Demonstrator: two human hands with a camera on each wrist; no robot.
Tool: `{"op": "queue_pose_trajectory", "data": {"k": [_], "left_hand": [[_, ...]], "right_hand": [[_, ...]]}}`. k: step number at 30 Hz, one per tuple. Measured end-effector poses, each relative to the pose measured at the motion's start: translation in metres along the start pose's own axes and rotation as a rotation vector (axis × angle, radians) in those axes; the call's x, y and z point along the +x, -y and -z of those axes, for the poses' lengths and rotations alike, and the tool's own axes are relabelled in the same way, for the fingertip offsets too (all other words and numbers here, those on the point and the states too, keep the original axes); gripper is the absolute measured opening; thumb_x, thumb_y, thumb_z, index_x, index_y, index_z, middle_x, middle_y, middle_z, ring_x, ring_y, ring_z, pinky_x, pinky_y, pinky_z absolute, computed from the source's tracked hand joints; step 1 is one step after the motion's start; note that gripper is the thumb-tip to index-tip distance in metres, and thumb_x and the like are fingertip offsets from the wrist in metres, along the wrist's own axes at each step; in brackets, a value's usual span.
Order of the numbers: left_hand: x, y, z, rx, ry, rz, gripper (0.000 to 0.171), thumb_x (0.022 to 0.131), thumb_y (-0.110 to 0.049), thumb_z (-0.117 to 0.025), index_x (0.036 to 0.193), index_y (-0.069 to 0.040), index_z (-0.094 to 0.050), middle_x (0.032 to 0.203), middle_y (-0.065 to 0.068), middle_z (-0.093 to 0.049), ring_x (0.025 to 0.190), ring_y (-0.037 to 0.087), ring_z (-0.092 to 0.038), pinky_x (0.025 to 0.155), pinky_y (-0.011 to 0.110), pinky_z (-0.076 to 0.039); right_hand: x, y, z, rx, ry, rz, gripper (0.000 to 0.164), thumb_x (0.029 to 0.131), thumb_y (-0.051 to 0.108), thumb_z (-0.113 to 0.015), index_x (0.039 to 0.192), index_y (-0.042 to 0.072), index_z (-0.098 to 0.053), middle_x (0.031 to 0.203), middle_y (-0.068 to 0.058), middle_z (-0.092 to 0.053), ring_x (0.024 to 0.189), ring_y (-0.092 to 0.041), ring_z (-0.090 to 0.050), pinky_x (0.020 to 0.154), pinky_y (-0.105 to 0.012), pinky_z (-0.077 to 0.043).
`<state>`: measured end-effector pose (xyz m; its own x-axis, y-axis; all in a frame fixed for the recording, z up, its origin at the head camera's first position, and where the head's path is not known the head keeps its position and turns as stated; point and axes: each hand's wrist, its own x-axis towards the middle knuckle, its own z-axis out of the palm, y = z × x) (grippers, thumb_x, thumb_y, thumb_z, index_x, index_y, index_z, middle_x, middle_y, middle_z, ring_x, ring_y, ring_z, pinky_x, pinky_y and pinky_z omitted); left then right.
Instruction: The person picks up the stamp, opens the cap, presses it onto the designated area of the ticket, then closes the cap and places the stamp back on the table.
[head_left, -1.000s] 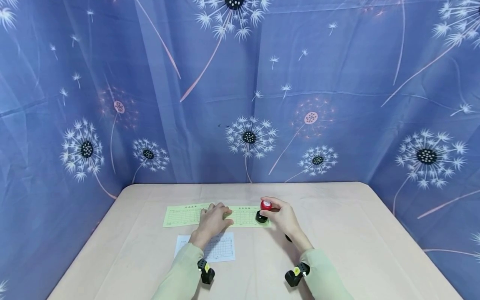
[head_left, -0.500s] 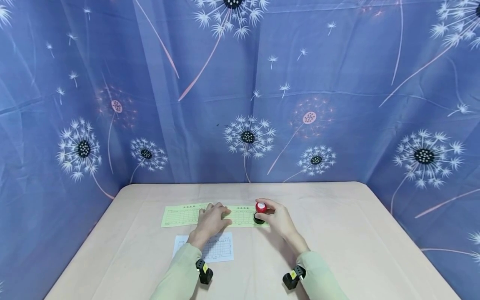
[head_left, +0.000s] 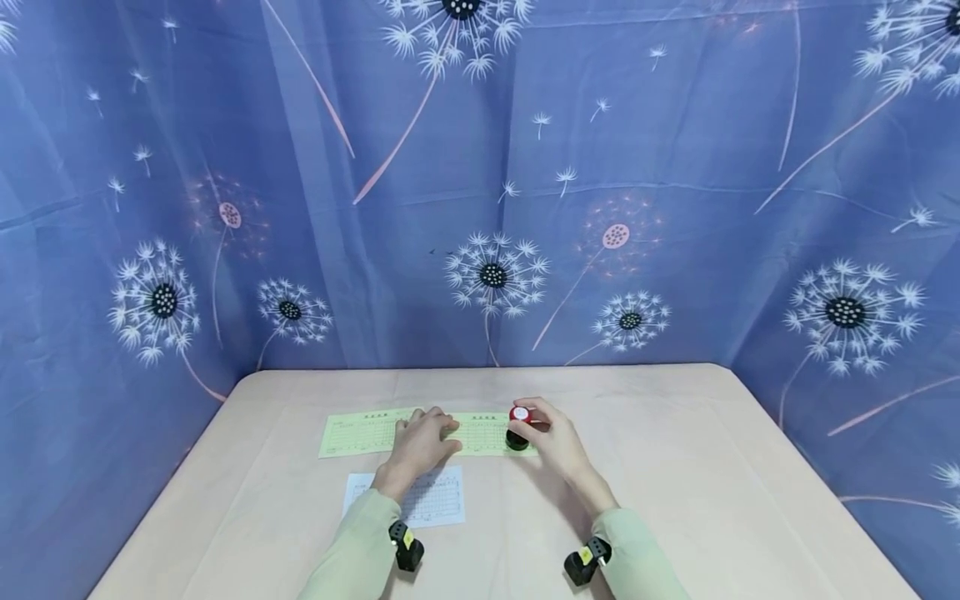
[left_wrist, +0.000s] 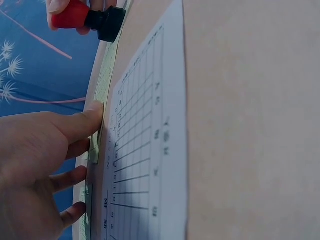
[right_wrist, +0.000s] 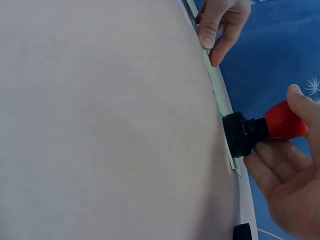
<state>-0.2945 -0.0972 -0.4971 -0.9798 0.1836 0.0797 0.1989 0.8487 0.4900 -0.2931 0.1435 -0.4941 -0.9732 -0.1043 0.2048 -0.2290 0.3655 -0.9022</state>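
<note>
My right hand [head_left: 558,442] grips the red knob of a stamp [right_wrist: 285,121] between thumb and fingers. The stamp's black base [head_left: 517,439] stands upright against the right end of a green printed slip [head_left: 483,429]. To the left, my left hand [head_left: 422,442] rests its thumb and fingertips on the green paper, fingers spread, across the inner ends of this slip and a second green slip [head_left: 356,435]. In the left wrist view the left thumb [left_wrist: 90,120] lies at the edge of the green paper.
A white printed sheet [head_left: 442,498] lies nearer the front, partly under the left forearm. A small black object [right_wrist: 242,232] sits on the table by the right wrist. Behind the pale table [head_left: 675,467] hangs a blue dandelion curtain [head_left: 390,275].
My right hand has shifted slightly left, and the stamp has gone from tilted to upright on the slip. The small black object has slipped behind the right wrist in the head view. The left hand stays put.
</note>
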Motion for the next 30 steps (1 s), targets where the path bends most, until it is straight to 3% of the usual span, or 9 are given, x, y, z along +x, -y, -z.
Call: {"op": "queue_pose_trajectory", "data": {"k": [9, 19, 30], "left_hand": [[0.0014, -0.0031, 0.0001, 0.001, -0.004, -0.014, 0.033, 0.090, -0.034, -0.072, 0.119, -0.017, -0.072, 0.115, -0.004, -0.064, 0.108, 0.021, -0.051, 0.096, 0.053, -0.036], [0.0013, 0.0002, 0.0021, 0.008, 0.003, -0.010, 0.033, 0.091, -0.034, -0.071, 0.119, -0.018, -0.071, 0.117, -0.003, -0.063, 0.111, 0.023, -0.051, 0.097, 0.053, -0.036], [0.0011, 0.0010, -0.0009, 0.016, 0.008, -0.010, 0.034, 0.090, -0.035, -0.072, 0.119, -0.017, -0.071, 0.116, -0.003, -0.063, 0.109, 0.022, -0.051, 0.096, 0.053, -0.036]], "right_hand": [[-0.0005, 0.0029, 0.0050, 0.032, 0.017, -0.011, 0.036, 0.088, 0.017, -0.076, 0.122, 0.011, -0.066, 0.107, -0.009, -0.074, 0.096, -0.017, -0.070, 0.086, -0.021, -0.054], [0.0051, 0.0029, 0.0019, 0.020, 0.037, -0.024, 0.038, 0.086, 0.012, -0.077, 0.122, 0.002, -0.065, 0.106, -0.009, -0.074, 0.097, -0.020, -0.069, 0.087, -0.027, -0.054], [0.0042, 0.0044, 0.0028, 0.045, 0.058, -0.033, 0.038, 0.085, 0.008, -0.077, 0.120, -0.002, -0.063, 0.108, -0.019, -0.072, 0.092, -0.019, -0.068, 0.083, -0.023, -0.053]]}}
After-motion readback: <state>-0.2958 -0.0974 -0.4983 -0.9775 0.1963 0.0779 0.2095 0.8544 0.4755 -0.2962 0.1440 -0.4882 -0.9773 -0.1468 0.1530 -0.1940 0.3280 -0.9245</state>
